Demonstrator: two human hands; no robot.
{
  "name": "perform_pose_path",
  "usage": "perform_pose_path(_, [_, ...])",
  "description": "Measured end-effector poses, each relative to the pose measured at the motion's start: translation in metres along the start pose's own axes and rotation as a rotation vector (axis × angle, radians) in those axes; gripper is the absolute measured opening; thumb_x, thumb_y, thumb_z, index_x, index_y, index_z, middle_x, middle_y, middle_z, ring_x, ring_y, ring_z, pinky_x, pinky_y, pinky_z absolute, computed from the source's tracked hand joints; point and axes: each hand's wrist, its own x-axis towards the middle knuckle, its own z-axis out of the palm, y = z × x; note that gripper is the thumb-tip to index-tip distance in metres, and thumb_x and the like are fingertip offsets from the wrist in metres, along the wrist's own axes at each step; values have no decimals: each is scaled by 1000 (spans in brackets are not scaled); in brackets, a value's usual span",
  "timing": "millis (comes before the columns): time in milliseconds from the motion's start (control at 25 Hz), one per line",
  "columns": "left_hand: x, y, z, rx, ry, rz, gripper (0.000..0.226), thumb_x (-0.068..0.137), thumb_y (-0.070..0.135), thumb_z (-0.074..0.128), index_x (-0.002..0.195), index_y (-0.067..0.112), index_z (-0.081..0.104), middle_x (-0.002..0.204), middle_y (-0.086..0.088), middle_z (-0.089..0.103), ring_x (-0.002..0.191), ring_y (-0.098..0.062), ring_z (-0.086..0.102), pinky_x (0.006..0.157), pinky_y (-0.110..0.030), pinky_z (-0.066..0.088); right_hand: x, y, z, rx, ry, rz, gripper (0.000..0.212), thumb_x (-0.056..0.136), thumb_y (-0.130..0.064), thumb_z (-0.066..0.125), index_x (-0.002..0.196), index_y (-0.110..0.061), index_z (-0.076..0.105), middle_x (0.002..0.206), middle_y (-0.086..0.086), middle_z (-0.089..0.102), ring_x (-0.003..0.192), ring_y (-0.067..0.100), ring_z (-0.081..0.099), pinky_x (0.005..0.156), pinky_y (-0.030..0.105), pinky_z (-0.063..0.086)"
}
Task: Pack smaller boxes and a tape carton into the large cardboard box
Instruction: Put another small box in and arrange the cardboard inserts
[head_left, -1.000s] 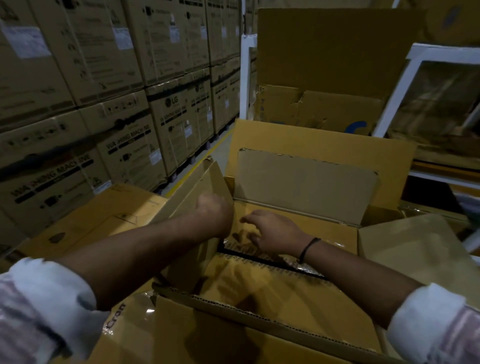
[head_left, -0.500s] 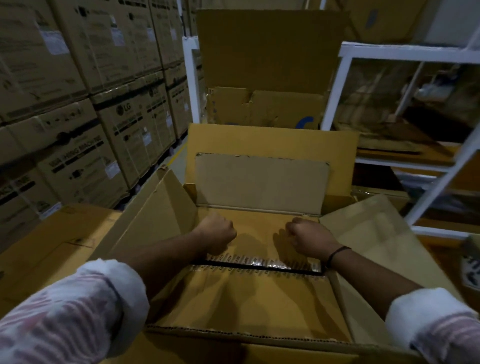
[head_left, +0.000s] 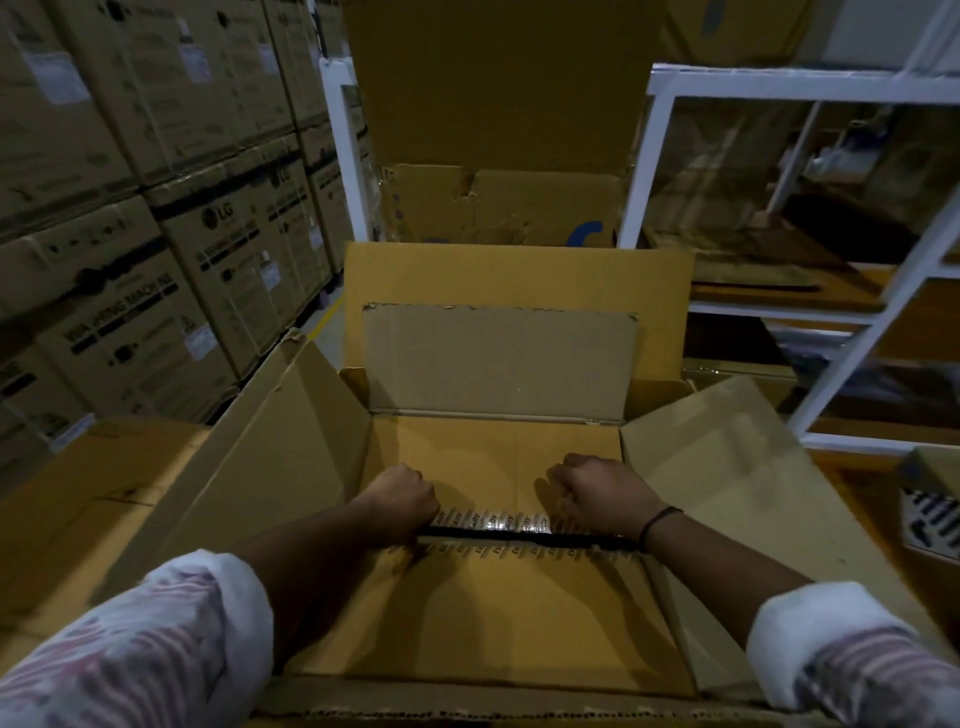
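The large cardboard box (head_left: 280, 441) stands open in front of me, its side flaps spread out and its far flap (head_left: 519, 275) upright. Inside lies a smaller box (head_left: 498, 613) whose two top flaps meet at a dark seam (head_left: 519, 536) edged with printed tape. A greyer flap (head_left: 498, 358) stands up at its far side. My left hand (head_left: 402, 501) is curled into a fist and presses on the far top flap by the seam's left end. My right hand (head_left: 605, 493), also a fist, presses near the seam's right end. Neither hand holds anything.
Stacked washing-machine cartons (head_left: 156, 260) wall off the left side. A white metal rack (head_left: 810, 260) with cardboard on its shelves stands at the right. Tall cardboard sheets (head_left: 498, 130) lean behind the box. A flat carton (head_left: 67, 519) lies at the left, and a striped object (head_left: 932, 519) at the right edge.
My left hand came off the big box's left flap onto the inner box top. My right hand slid right along the seam and curled into a fist. The view turned to face the box.
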Motion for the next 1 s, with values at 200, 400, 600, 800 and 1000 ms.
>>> perform_pose_path(200, [-4, -2, 0, 11, 15, 16, 25, 102, 40, 59, 108, 17, 68, 87, 0, 64, 69, -16, 56, 60, -33, 46, 7, -13, 7, -83, 6, -107, 36, 91, -48, 61, 114, -21, 58, 108, 0, 56, 96, 22, 56, 77, 35, 44])
perform_pose_path(400, [-21, -40, -8, -73, 233, 67, 37, 100, 49, 40, 108, 22, 64, 91, 0, 60, 81, -20, 57, 71, -36, 49, 11, -18, -3, -105, 122, -211, 37, 86, -55, 63, 100, -21, 56, 99, 1, 56, 88, 22, 52, 76, 37, 43])
perform_pose_path(600, [-23, -93, -10, 80, 865, -129, 34, 92, 47, 57, 110, 18, 58, 101, -9, 65, 88, -26, 59, 73, -37, 46, 29, -5, -38, -173, 523, -125, 20, 83, -27, 66, 98, -17, 58, 97, 6, 57, 90, 28, 54, 81, 43, 44])
perform_pose_path(800, [-17, -102, -36, -436, 703, -766, 45, 93, 43, 69, 127, 19, 51, 125, -11, 54, 112, -29, 52, 92, -41, 45, 53, 22, -69, -104, 681, 359, 35, 87, -30, 70, 117, -17, 58, 121, 14, 53, 109, 35, 48, 92, 49, 38])
perform_pose_path(1000, [-9, -110, -16, -646, 370, -748, 68, 93, 49, 68, 148, 21, 38, 150, -13, 39, 129, -33, 49, 106, -45, 48, 63, 53, -62, 35, 679, 603, 48, 86, -32, 73, 119, -8, 48, 128, 22, 43, 113, 41, 44, 94, 53, 40])
